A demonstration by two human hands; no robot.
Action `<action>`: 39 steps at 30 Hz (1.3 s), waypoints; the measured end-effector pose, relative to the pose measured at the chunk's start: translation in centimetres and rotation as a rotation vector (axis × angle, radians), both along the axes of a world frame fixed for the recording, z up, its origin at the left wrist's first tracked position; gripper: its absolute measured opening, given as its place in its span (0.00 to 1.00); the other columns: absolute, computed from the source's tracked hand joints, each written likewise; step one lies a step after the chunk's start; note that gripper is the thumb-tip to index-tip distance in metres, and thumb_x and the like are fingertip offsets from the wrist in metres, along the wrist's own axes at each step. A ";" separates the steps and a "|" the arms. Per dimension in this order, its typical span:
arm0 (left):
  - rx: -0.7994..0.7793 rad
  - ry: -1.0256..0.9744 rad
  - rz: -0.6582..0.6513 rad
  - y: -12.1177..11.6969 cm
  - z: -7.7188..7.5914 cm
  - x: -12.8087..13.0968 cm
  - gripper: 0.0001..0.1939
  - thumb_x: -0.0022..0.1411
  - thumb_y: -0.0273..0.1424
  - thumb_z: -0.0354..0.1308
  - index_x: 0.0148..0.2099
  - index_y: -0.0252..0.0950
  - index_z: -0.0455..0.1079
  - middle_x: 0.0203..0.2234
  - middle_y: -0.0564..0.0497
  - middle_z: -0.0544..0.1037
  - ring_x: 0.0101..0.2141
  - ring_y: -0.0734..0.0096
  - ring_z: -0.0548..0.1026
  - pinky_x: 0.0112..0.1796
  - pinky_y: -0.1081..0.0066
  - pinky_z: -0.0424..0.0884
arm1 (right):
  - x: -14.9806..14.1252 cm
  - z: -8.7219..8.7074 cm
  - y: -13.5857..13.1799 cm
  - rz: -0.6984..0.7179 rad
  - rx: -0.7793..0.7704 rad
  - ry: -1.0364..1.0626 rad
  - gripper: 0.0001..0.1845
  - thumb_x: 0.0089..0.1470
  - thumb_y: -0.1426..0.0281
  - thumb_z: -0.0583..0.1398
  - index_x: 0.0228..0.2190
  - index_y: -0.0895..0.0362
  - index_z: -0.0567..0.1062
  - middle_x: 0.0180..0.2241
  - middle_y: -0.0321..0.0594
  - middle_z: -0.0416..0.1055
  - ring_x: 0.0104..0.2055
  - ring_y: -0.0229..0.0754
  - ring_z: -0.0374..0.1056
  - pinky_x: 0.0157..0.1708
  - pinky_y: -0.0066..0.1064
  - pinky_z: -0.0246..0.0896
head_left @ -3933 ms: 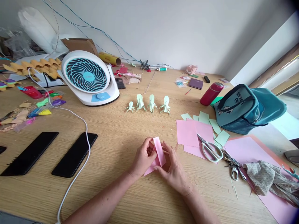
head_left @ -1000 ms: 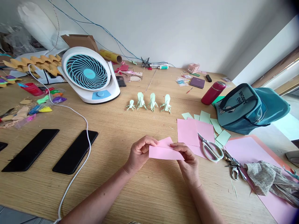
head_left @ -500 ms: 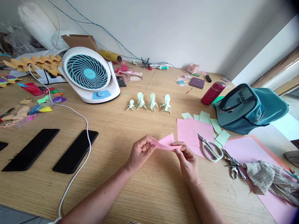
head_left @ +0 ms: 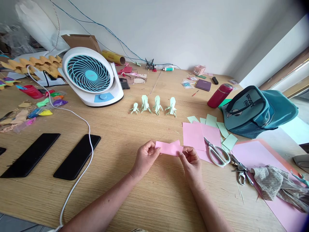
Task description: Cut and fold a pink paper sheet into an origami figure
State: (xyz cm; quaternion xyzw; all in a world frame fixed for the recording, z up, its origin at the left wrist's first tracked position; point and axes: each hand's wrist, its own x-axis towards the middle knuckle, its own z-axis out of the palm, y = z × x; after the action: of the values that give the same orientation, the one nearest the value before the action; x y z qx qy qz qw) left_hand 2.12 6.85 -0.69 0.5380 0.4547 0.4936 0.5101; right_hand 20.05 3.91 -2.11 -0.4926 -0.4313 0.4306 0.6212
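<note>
A sheet of pink paper [head_left: 168, 148], bent over along its length, is held just above the table between my two hands. My left hand [head_left: 146, 158] pinches its left end, thumb in front. At the right end, my right hand [head_left: 191, 164] pinches it between thumb and curled fingers. Beyond the hands, several pale green folded-paper figures [head_left: 157, 105] stand in a row. Right of my right hand lie pink paper sheets [head_left: 193, 136], with white-handled scissors [head_left: 217, 154] resting partly on them. Small pale green paper pieces [head_left: 211, 120] are scattered behind.
A white fan [head_left: 91, 77] stands at the back left. Two black phones [head_left: 76, 158] and a white cable [head_left: 79, 180] lie on the left. To the right are a red bottle [head_left: 220, 95], a teal bag [head_left: 256, 112], keys [head_left: 241, 170] and a grey cloth [head_left: 272, 182].
The pink paper has tilted so its front face shows more, and its upper flap has come down closer to the front layer. Both hands still pinch its ends.
</note>
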 end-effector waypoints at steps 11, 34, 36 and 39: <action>-0.126 -0.051 0.109 0.8 -0.5 -0.3 0.09 0.57 0.33 0.61 0.32 0.34 0.67 0.24 0.53 0.76 0.26 0.73 0.75 0.32 0.74 0.70 | 0.6 -0.2 -0.3 0.178 0.231 -0.261 0.12 0.60 0.71 0.60 0.45 0.48 0.74 0.48 0.44 0.63 0.52 0.47 0.63 0.49 0.40 0.64; 0.900 0.626 -0.033 -0.8 1.3 -0.4 0.16 0.64 0.20 0.57 0.53 0.37 0.72 0.45 0.47 0.80 0.47 0.64 0.76 0.52 0.59 0.71 | -0.1 0.3 -1.1 0.096 0.116 -0.226 0.09 0.59 0.72 0.62 0.42 0.50 0.72 0.34 0.36 0.67 0.36 0.41 0.62 0.38 0.34 0.59; 0.903 0.601 -0.016 -0.9 1.3 -0.2 0.15 0.64 0.20 0.59 0.52 0.37 0.72 0.43 0.47 0.81 0.46 0.65 0.76 0.52 0.60 0.71 | -0.2 0.5 -1.2 0.098 0.114 -0.181 0.08 0.59 0.72 0.62 0.40 0.49 0.72 0.34 0.35 0.67 0.36 0.40 0.62 0.38 0.34 0.59; 0.882 0.561 0.014 -1.3 1.5 0.0 0.14 0.63 0.20 0.61 0.50 0.37 0.73 0.40 0.49 0.81 0.42 0.67 0.77 0.49 0.63 0.73 | -0.2 0.7 -1.4 0.091 0.125 -0.149 0.08 0.59 0.72 0.63 0.40 0.49 0.73 0.34 0.35 0.68 0.36 0.39 0.63 0.38 0.33 0.60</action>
State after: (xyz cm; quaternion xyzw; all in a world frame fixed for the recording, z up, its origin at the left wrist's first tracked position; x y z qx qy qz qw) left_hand 2.11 5.56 0.84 0.8104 0.3262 0.4783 0.0901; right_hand 19.80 2.54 -1.38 -0.4634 -0.5243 0.3928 0.5967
